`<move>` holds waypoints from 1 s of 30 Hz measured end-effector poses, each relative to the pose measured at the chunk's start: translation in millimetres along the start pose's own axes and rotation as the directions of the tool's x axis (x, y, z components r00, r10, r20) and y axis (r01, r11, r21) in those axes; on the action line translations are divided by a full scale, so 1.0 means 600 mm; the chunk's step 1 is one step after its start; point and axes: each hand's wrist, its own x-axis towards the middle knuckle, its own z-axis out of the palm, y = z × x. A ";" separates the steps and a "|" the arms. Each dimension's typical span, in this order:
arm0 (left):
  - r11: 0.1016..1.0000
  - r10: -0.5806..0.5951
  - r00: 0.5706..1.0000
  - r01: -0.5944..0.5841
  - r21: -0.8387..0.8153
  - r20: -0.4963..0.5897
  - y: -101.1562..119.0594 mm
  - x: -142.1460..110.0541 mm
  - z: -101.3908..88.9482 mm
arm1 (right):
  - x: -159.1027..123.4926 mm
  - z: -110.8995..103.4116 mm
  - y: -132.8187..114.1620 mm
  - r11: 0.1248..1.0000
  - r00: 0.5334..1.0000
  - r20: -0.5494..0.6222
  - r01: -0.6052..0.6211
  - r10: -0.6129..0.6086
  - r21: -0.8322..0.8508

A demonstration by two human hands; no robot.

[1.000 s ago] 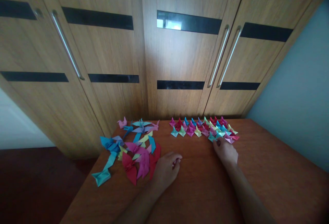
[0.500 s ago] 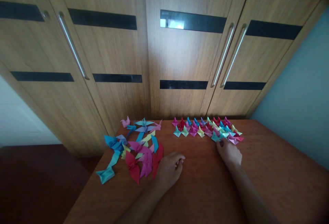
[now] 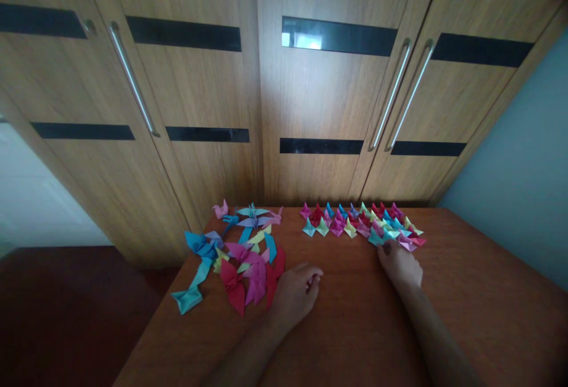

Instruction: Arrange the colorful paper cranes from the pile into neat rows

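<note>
My left hand (image 3: 296,293) rests on the table with its fingers curled in, and nothing shows in it. Just left of it lies a loose group of folded origami cranes, among them a red crane (image 3: 233,285) and a magenta crane (image 3: 256,280). To the right, my right hand (image 3: 402,265) has thumb and fingertips closed at the front of tight rows of small upright paper cranes. A teal origami crane (image 3: 376,237) is at its fingertips, partly hidden by them. A yellow crane (image 3: 350,229) and a magenta upright crane (image 3: 337,226) stand in the same rows.
The brown wooden table (image 3: 346,328) backs onto a wooden wardrobe (image 3: 310,180) with metal handles. A teal folded paper (image 3: 187,299) lies near the table's left edge. A pale blue wall (image 3: 523,168) rises at the right.
The view has turned slightly left, so everything sits a little further right in the picture. Both hands hold nearly the same places on the table, and the cranes look unchanged.
</note>
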 end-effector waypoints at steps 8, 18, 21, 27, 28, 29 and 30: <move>1.000 0.017 1.000 -0.018 0.016 0.009 -0.003 0.000 0.000 | -0.001 0.000 0.001 1.000 1.000 -0.021 0.020 -0.020 0.022; 0.997 0.042 0.999 -0.041 0.070 -0.012 0.003 -0.003 -0.001 | -0.011 0.000 -0.009 0.910 0.942 -0.288 0.264 -0.173 0.319; 0.982 0.120 0.993 -0.117 0.146 -0.007 0.016 -0.008 -0.031 | -0.023 0.014 -0.032 0.742 0.877 -0.256 0.481 -0.407 0.467; 0.942 0.128 0.969 -0.051 0.333 -0.214 -0.010 -0.053 -0.175 | -0.043 0.047 -0.066 0.648 0.768 -0.108 0.598 -0.631 0.472; 0.933 0.100 0.966 -0.008 0.361 -0.239 -0.025 -0.067 -0.203 | -0.044 0.049 -0.068 0.647 0.764 -0.095 0.599 -0.638 0.472; 0.923 0.064 0.963 0.043 0.381 -0.263 -0.041 -0.083 -0.229 | -0.045 0.050 -0.068 0.647 0.763 -0.088 0.597 -0.640 0.474; 0.913 0.021 0.949 0.110 0.393 -0.315 -0.059 -0.100 -0.252 | -0.045 0.050 -0.068 0.645 0.762 -0.084 0.596 -0.642 0.478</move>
